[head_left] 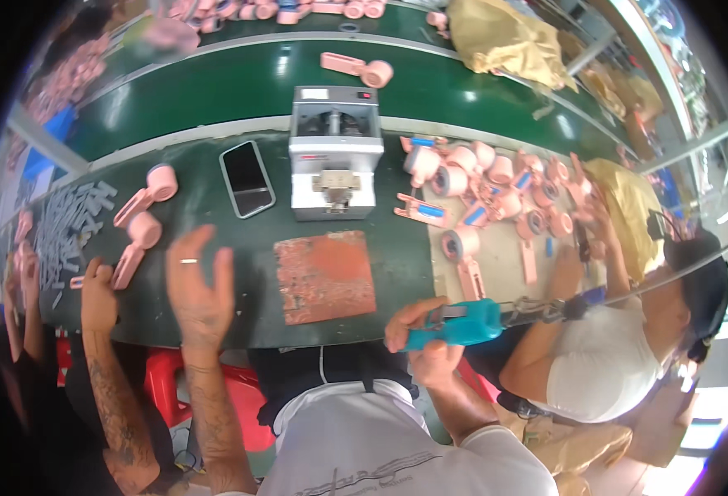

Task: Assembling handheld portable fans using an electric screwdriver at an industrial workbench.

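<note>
My left hand (202,285) is raised above the near left part of the dark green table. Its thumb and fingers are apart and somewhat blurred, with a ring on one finger, and it holds nothing. Wrapped around a teal pistol-shaped power tool (473,322) is my right hand (424,337), at the table's near edge. A cable and metal links run from the tool's right end. Between my hands lies a worn reddish square mat (325,277). Two pink parts with round heads and handles (142,230) rest left of my left hand.
A grey-white benchtop machine (335,157) stands behind the mat, beside a phone (247,178). Many pink parts (496,178) crowd a board at right. Co-workers' hands (98,302) are close on the left, and a person in white (604,364) sits at right. A green conveyor (215,91) crosses behind.
</note>
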Available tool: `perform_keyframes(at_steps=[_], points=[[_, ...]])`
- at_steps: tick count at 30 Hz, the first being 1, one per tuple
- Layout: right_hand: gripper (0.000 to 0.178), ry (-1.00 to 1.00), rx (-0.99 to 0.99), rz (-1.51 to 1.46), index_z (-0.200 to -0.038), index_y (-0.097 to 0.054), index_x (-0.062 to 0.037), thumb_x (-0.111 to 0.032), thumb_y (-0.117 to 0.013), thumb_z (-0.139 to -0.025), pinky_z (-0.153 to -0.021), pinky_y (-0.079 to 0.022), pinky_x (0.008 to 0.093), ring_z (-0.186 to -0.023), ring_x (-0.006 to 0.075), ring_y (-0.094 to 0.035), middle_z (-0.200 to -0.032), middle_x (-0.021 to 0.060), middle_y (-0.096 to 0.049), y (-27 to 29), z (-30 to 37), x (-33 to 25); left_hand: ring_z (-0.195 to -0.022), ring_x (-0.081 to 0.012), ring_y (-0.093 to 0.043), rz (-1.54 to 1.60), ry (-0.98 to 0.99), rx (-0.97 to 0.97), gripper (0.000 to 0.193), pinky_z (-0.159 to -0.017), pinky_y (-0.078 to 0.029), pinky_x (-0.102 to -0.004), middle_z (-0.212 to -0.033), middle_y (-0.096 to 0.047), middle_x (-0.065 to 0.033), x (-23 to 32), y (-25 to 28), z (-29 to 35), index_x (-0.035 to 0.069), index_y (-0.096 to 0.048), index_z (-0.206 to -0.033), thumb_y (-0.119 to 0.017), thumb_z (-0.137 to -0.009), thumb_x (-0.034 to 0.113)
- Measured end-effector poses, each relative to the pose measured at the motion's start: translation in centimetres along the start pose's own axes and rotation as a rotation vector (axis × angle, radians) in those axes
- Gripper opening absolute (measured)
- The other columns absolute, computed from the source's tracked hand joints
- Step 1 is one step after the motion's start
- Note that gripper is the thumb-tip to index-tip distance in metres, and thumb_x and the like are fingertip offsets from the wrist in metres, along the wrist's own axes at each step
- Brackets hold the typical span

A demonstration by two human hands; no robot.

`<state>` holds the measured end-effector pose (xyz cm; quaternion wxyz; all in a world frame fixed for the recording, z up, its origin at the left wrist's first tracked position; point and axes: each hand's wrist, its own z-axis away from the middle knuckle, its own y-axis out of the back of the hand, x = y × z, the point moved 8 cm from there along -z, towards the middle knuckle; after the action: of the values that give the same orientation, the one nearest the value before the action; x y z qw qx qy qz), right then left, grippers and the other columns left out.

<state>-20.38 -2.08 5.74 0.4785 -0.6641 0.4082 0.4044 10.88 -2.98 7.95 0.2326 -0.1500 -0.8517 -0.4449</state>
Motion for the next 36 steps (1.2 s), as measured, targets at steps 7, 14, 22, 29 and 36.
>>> perform_keyframes(at_steps=[7, 14, 22, 29, 36], points=[[0.069, -0.036, -0.036, -0.029, -0.115, -0.053, 0.0033, -0.059, -0.071, -0.090, -0.063, -0.048, 0.0288, -0.071, 0.0146, -0.060, -0.079, 0.0087, -0.062, 1.4, 2.6, -0.4, -0.090, -0.0296, -0.069, 0.277, -0.543, -0.477, 0.022, -0.079, -0.055, -0.0418, -0.095, -0.069, -0.0120, 19.9, -17.3, 4.0, 0.007, -0.067, -0.101, -0.071, -0.089, 0.026], [0.073, -0.006, 0.078, 0.025, -0.115, -0.053, 0.0049, -0.062, -0.070, -0.090, -0.062, -0.048, 0.0290, -0.069, 0.0149, -0.061, -0.081, 0.0098, -0.063, 4.5, 4.6, -1.7, -0.097, -0.0261, -0.066, 0.191, -0.645, -0.753, 0.031, -0.077, -0.052, -0.0428, -0.100, -0.065, -0.0094, 27.3, -24.8, 9.4, 0.012, -0.068, -0.110, -0.058, -0.091, 0.033], [0.075, 0.027, 0.153, 0.043, -0.111, -0.052, 0.0036, -0.065, -0.070, -0.087, -0.056, -0.048, 0.0329, -0.063, 0.0194, -0.059, -0.073, 0.0103, -0.059, 6.4, 3.2, -2.3, -0.092, -0.0258, -0.063, -0.006, -0.609, -0.600, 0.034, -0.074, -0.052, -0.0400, -0.098, -0.059, -0.0091, 21.7, -17.6, 5.6, 0.009, -0.063, -0.117, -0.065, -0.085, 0.019], [0.072, 0.017, 0.083, 0.138, -0.112, -0.052, 0.0043, -0.064, -0.063, -0.094, -0.055, -0.045, 0.0337, -0.060, 0.0204, -0.056, -0.072, 0.0096, -0.056, 4.2, -0.5, -1.1, -0.092, -0.0408, -0.060, 0.164, -0.435, -0.289, 0.028, -0.079, -0.053, -0.0487, -0.097, -0.059, -0.0191, 12.6, -11.4, 3.1, -0.001, -0.062, -0.108, -0.070, -0.083, 0.009], [0.066, 0.106, 0.053, 0.034, -0.120, -0.053, 0.0032, -0.058, -0.060, -0.098, -0.060, -0.047, 0.0316, -0.067, 0.0176, -0.059, -0.075, 0.0071, -0.058, 0.8, -7.7, -1.2, -0.095, -0.0355, -0.057, 0.353, -0.370, -0.335, 0.026, -0.083, -0.049, -0.0463, -0.100, -0.059, -0.0129, 10.0, -11.2, 2.8, 0.002, -0.068, -0.093, -0.076, -0.080, 0.022]])
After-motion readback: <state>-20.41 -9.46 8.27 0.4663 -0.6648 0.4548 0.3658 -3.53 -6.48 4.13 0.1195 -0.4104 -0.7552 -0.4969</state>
